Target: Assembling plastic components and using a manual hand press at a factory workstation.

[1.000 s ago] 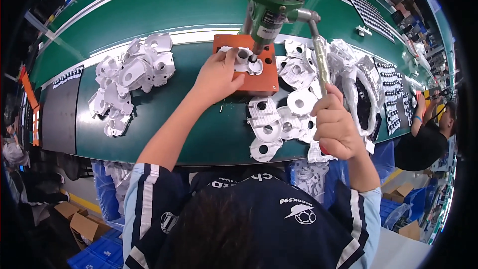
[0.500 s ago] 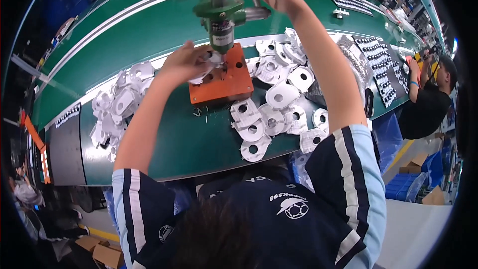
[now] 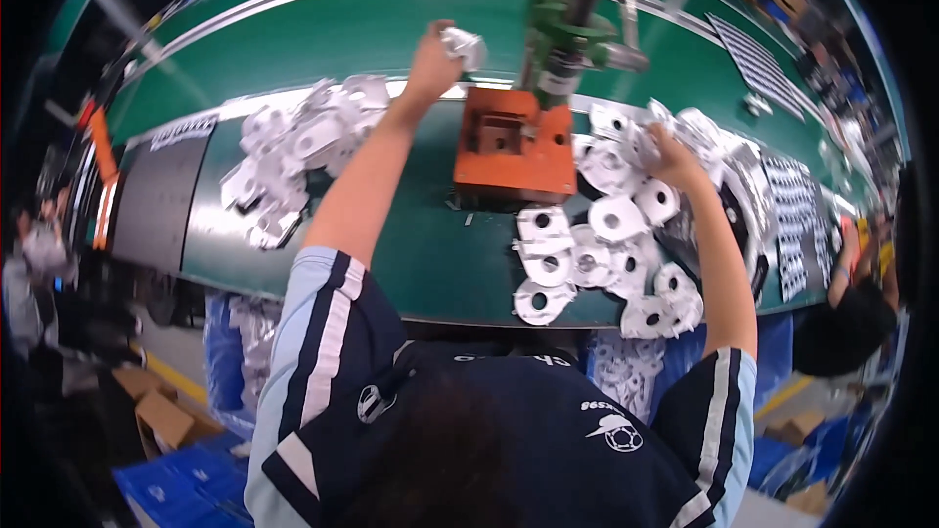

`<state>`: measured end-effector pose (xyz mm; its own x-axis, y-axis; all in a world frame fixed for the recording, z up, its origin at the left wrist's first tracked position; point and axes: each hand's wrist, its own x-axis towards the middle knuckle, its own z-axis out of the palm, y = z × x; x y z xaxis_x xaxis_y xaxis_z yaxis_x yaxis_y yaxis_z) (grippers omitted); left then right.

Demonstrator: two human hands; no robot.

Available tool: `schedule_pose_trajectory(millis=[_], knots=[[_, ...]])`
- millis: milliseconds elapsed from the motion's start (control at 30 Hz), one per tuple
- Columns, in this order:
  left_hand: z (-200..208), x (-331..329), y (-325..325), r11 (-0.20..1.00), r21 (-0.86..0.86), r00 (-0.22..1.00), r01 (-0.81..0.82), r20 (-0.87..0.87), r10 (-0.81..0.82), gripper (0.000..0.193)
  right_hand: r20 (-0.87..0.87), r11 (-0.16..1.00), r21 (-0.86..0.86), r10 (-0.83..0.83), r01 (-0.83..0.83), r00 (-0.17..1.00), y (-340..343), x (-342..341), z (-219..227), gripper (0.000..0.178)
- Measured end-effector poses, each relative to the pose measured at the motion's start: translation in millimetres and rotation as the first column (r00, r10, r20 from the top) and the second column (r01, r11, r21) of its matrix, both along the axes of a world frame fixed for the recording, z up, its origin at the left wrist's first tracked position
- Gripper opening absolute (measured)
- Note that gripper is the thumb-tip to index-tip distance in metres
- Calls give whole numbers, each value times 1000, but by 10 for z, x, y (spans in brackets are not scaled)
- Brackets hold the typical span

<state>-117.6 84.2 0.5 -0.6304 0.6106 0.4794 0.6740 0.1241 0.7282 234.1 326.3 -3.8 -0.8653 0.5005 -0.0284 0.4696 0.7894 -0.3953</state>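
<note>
My left hand [image 3: 433, 66] is closed on a white plastic housing part [image 3: 466, 48], raised over the green worktop to the left of the press. An orange fixture block [image 3: 515, 158] sits under the green press [image 3: 560, 54], and its recess shows no white part. Over the right-hand pile of white housing parts [image 3: 616, 219], my right hand [image 3: 675, 158] has its fingertips closed on one part [image 3: 642, 145]. Many of these parts are flat, rounded covers with a round hole. The press's lever [image 3: 629, 15] is out of both hands.
Another heap of white parts [image 3: 311, 142] lies left of the fixture. Dark trays with rows of small parts [image 3: 785, 225] stand at the right, near a co-worker [image 3: 849, 318]. A dark mat [image 3: 161, 200] covers the table's left end. Blue-lined bins [image 3: 626, 372] stand below the front edge.
My left hand has moved away from the fixture, up and leftward, with a white part. My right hand has left the press lever and come down to the right pile. The view has shifted.
</note>
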Motion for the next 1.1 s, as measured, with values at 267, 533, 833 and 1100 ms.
schedule_pose_trajectory(millis=[267, 533, 833, 1100], knots=[[213, 219, -2091, 800, -415, 877, -434, -397, 270, 56, 116, 999, -15, 43, -42, 992, 335, -81, -7, 52], [-41, -241, -2364, 849, -342, 900, -404, -315, 302, 50, -327, 985, 173, 74, -17, 942, 261, -24, -36, 80], [266, 319, -2359, 924, 126, 926, -362, 163, 340, 34, -853, 991, -133, -112, -5, 510, -916, 232, 594, 76], [349, 1701, -1672, 957, -78, 950, 280, -123, -288, 45, -726, 925, -139, 147, -353, 672, -2124, -29, 631, 65]])
